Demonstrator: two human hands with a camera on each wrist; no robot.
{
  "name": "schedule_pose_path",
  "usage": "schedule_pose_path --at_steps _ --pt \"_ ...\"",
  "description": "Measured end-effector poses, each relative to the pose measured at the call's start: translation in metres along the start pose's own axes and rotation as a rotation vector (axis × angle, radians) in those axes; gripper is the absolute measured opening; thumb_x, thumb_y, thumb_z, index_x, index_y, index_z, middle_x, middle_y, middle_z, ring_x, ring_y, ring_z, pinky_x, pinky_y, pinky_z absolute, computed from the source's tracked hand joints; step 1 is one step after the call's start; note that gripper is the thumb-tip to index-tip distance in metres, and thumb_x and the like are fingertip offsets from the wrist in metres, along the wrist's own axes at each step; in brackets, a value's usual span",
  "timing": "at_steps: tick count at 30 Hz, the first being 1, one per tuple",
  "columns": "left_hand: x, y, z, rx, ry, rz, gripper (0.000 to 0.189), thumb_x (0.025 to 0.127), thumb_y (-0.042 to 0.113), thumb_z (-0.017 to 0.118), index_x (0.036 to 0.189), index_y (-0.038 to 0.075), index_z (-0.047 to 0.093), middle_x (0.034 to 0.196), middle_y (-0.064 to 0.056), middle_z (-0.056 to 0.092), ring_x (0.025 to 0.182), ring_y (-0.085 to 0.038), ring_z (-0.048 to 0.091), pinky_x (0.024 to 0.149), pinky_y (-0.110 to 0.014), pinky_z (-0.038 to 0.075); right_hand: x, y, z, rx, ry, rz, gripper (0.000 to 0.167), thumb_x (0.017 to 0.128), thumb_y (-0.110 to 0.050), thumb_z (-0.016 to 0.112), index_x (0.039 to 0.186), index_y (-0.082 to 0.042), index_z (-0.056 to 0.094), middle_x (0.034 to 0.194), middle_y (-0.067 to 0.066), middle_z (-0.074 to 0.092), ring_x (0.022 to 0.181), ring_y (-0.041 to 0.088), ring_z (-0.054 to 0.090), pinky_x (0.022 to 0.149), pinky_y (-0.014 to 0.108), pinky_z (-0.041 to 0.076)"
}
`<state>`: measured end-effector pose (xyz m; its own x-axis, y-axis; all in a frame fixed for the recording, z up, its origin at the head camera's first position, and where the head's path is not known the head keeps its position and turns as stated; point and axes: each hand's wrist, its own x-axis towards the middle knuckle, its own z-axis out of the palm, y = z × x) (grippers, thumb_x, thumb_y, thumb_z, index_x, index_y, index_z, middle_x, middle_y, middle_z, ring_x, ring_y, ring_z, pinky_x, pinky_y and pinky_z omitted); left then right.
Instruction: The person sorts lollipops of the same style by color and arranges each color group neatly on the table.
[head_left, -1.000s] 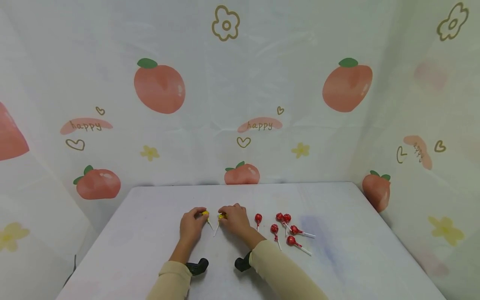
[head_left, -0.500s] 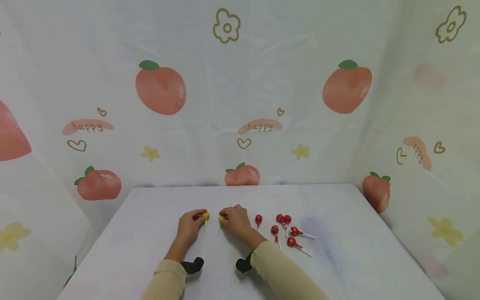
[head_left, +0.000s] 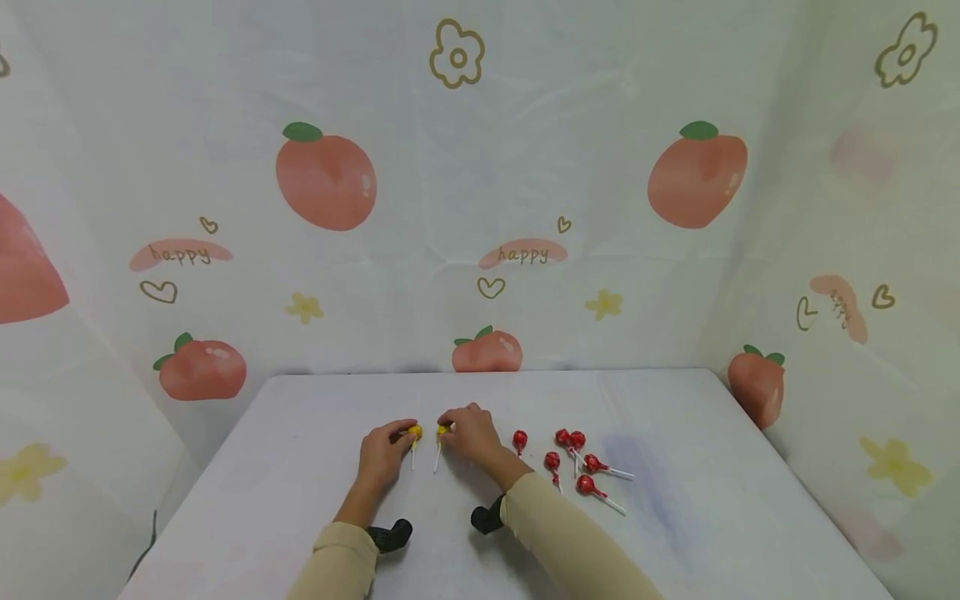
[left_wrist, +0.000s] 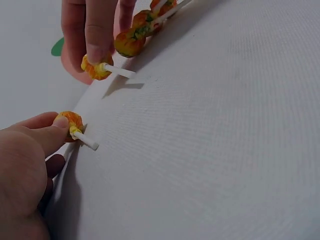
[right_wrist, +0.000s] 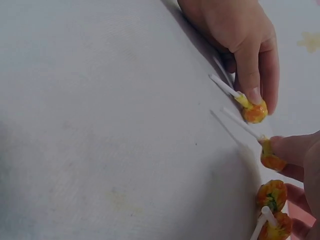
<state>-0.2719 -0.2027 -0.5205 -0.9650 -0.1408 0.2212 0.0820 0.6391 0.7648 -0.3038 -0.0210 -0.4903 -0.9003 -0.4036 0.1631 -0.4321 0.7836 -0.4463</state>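
Observation:
My left hand pinches a yellow-orange wrapped lollipop by its head, the white stick pointing toward me. Just to its right, my right hand pinches a second yellow lollipop between thumb and finger. The two lollipops are close together but apart. Beside the right hand's other fingers, further yellow-orange lollipops with green marks show in the wrist views. Whether those fingers hold them or they lie on the table, I cannot tell; the right hand hides them from the head view.
Several red lollipops lie right of my right hand on the white tabletop: one red lollipop nearest, another red lollipop closer to the front. A printed curtain stands behind the table. Black wrist mounts hang under both sleeves.
The stick of the left hand's lollipop has swung from slanting rightward to nearly straight toward me. That hand shifted slightly left, then a little back. The right hand has barely moved.

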Motion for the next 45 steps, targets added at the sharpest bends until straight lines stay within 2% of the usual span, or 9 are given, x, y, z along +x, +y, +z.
schedule_pose_path --at_steps 9,17,25,45 --pt "0.001 -0.002 0.004 0.012 -0.016 0.004 0.026 0.093 0.010 0.065 0.118 0.008 0.071 0.119 -0.013 0.066 0.115 -0.035 0.056 0.098 -0.053 0.040 0.006 -0.001 0.002 -0.007 -0.004 0.004 0.022 0.088 -0.025 0.073 0.110 -0.020 0.074 0.102 -0.009 0.069 0.091 0.015 0.052 0.086 0.036 0.041" --pt "0.000 -0.003 0.005 0.016 -0.012 0.030 0.026 0.093 0.010 0.066 0.118 0.007 0.070 0.116 -0.013 0.067 0.112 -0.034 0.058 0.097 -0.052 0.042 0.010 -0.007 0.006 0.017 -0.026 0.030 0.024 0.089 -0.026 0.072 0.112 -0.021 0.073 0.106 -0.008 0.069 0.099 0.018 0.052 0.094 0.041 0.040" --pt "-0.002 -0.009 -0.003 0.041 0.014 0.039 0.027 0.091 0.011 0.068 0.117 0.007 0.071 0.114 -0.014 0.068 0.111 -0.036 0.058 0.096 -0.054 0.040 0.013 -0.016 0.013 -0.001 -0.027 -0.016 0.022 0.089 -0.025 0.072 0.111 -0.021 0.074 0.106 -0.008 0.070 0.097 0.017 0.054 0.092 0.040 0.041" --pt "0.001 -0.007 0.003 0.040 -0.015 0.044 0.027 0.091 0.011 0.069 0.117 0.007 0.071 0.114 -0.014 0.068 0.108 -0.035 0.059 0.095 -0.054 0.041 0.013 -0.012 0.017 0.021 -0.029 0.001 0.022 0.090 -0.024 0.071 0.112 -0.021 0.073 0.108 -0.007 0.070 0.102 0.020 0.056 0.093 0.043 0.041"
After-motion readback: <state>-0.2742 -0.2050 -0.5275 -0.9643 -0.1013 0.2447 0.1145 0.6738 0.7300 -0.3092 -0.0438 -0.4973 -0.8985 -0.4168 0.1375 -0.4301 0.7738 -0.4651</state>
